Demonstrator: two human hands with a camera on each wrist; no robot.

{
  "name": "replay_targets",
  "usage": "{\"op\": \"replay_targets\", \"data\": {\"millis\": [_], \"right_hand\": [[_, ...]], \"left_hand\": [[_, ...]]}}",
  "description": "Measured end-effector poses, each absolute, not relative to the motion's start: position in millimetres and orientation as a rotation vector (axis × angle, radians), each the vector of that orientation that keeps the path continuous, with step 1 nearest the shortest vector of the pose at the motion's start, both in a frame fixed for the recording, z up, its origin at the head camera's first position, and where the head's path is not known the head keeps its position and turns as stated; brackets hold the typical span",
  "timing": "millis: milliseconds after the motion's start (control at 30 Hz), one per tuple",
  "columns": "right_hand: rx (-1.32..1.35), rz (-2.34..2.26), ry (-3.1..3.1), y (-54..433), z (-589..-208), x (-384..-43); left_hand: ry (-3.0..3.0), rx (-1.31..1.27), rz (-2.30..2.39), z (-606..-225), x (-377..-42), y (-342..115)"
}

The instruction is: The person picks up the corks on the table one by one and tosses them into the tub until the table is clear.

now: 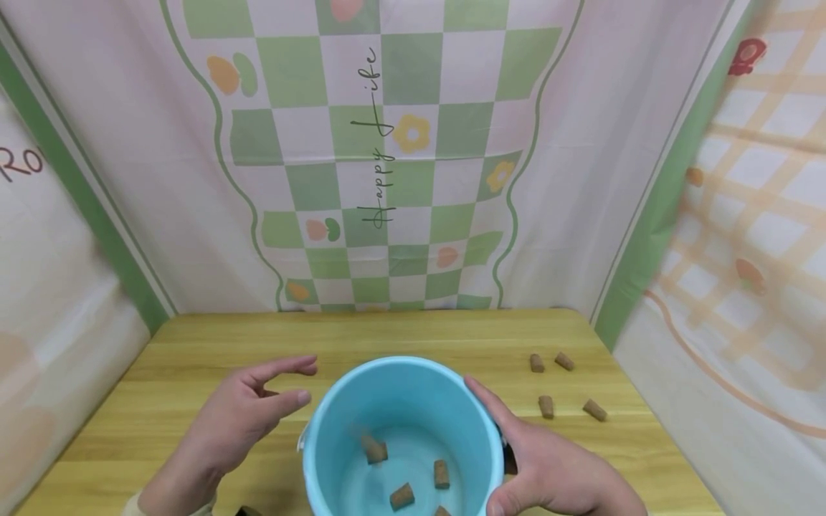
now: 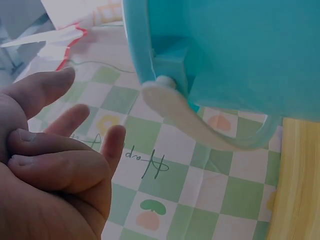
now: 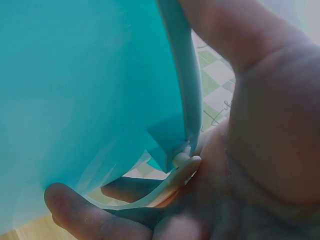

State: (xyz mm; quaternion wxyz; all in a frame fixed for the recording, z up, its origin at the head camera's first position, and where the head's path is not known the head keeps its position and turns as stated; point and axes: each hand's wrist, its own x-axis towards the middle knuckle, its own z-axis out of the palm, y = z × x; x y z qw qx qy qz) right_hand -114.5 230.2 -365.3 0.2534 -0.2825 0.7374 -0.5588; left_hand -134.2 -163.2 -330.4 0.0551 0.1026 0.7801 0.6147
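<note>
On my head view, a light-blue round plastic bucket [image 1: 413,394] occupies the near centre of the pale yellow wood-grain table [image 1: 245,333], mouth facing up, its near edge cut off by the picture border. I cannot tell whether its base rests on the table.

Right hand [image 1: 555,459]: holding the bucket at its right side. The thumb lies at the near part of the rim, a finger reaches along the outside toward the far part. On my right wrist view, the fingers bear against the outer wall, around the thin white plastic carrying handle [image 2: 185,116], which hangs below its pivot.

Left hand [image 1: 239,408]: holding nothing. It sits just left of the bucket, apart from the rim. Forefinger and thumb extend toward the bucket with a moderate gap between their tips; my left wrist view shows two other fingers folded in.

Short brown tapered corks [image 1: 442,474] lie inside the bucket, between the two hands; one toward the left of the floor shows a blurred brown streak over it. Four loose brown corks [image 1: 546,407] lie on the table at the right, beyond the right hand and well apart from it. A green-and-white checked cloth [image 1: 413,179] hangs behind the table.
</note>
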Motion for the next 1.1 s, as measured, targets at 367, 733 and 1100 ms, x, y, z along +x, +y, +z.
{"op": "replay_targets", "data": {"millis": [367, 733, 1100], "right_hand": [[-0.789, -1.513, 2.022, 231.1, -366.9, -114.8], [-0.805, -1.529, 2.012, 231.7, -369.6, -115.7], [-0.777, -1.540, 1.987, 230.5, -367.1, -114.9]], "left_hand": [[2.314, 0.344, 1.968, -334.4, -136.7, -166.7], [2.297, 0.379, 1.989, -336.6, -136.0, -167.4], [2.300, 0.370, 1.992, -338.2, -136.9, -169.3]]}}
